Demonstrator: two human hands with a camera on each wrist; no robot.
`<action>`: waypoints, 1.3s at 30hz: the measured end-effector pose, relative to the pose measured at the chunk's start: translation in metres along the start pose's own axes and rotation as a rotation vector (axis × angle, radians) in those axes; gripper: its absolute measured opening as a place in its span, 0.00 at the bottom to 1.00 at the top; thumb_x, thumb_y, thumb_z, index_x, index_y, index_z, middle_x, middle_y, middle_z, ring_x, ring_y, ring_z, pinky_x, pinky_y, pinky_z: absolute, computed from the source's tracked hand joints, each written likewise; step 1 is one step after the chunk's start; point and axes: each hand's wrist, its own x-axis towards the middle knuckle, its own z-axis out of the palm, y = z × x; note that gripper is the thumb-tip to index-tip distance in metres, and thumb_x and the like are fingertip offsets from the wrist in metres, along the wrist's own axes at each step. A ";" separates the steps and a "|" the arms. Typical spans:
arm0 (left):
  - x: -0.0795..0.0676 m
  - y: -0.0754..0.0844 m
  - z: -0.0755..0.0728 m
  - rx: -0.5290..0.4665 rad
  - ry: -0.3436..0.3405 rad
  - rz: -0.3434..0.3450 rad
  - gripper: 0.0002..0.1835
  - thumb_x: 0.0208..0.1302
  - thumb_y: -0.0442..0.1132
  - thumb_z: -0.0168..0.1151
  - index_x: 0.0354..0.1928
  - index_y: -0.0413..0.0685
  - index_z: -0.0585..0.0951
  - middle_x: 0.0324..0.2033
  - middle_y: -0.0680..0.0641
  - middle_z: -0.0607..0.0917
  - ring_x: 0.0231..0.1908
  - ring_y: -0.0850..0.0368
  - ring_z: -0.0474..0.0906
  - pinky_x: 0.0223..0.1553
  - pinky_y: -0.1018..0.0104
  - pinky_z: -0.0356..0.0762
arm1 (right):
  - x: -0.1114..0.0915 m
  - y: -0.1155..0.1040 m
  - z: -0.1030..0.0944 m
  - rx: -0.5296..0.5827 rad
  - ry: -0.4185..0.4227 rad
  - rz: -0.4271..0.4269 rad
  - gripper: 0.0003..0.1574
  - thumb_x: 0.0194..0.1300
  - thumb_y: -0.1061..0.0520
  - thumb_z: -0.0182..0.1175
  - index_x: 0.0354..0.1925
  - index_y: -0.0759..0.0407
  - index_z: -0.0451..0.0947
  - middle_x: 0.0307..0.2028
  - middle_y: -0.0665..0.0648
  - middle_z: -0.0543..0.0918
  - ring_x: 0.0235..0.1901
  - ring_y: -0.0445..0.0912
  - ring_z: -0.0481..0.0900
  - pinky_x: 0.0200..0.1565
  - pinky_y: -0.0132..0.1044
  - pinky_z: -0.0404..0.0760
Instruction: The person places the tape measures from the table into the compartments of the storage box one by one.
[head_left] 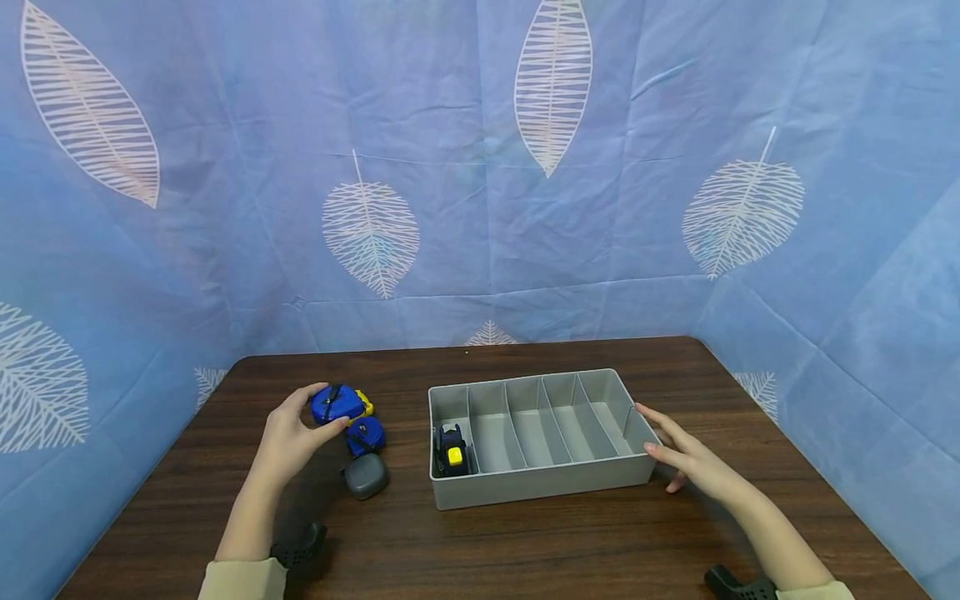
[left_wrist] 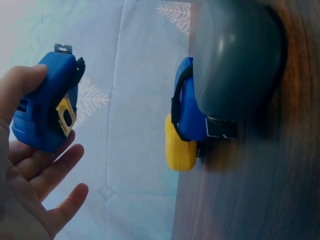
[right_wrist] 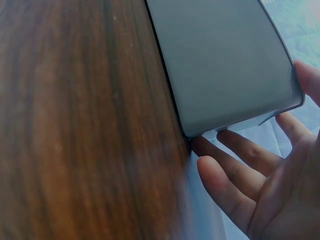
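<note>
My left hand holds a blue tape measure between thumb and fingers, with its metal hook and black strap showing. In the left wrist view it is raised apart from the others. Near it are a second blue tape measure, a yellow-cased item and a dark grey rounded case. At the right end of the grey divided tray, my right hand grips the wall, thumb over the rim and other fingertips against the outside. A black tape measure with a yellow button sits in the leftmost compartment.
The dark wooden table carries everything. Thin dividers split the tray into several compartments. A blue cloth with white leaf prints hangs behind the table and along both sides.
</note>
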 end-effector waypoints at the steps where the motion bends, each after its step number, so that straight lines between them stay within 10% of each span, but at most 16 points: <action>1: 0.000 0.000 0.000 -0.001 0.004 0.003 0.38 0.56 0.51 0.70 0.63 0.37 0.70 0.57 0.32 0.74 0.57 0.36 0.70 0.53 0.39 0.69 | 0.000 0.000 0.000 0.000 0.000 0.001 0.39 0.75 0.57 0.43 0.76 0.54 0.38 0.72 0.70 0.34 0.64 0.79 0.42 0.27 0.53 0.80; 20: 0.000 0.012 0.006 0.003 0.005 0.068 0.33 0.57 0.41 0.70 0.62 0.38 0.69 0.50 0.37 0.77 0.39 0.46 0.72 0.33 0.55 0.73 | 0.000 0.001 0.000 0.004 0.000 0.008 0.39 0.75 0.56 0.44 0.76 0.53 0.38 0.73 0.70 0.34 0.63 0.79 0.44 0.28 0.53 0.80; 39: 0.001 0.015 0.012 -0.033 0.042 0.223 0.35 0.56 0.35 0.71 0.66 0.41 0.69 0.55 0.38 0.75 0.55 0.38 0.72 0.50 0.38 0.70 | 0.001 0.002 -0.002 0.007 -0.002 0.008 0.39 0.75 0.56 0.44 0.76 0.54 0.38 0.73 0.68 0.33 0.64 0.78 0.40 0.28 0.54 0.79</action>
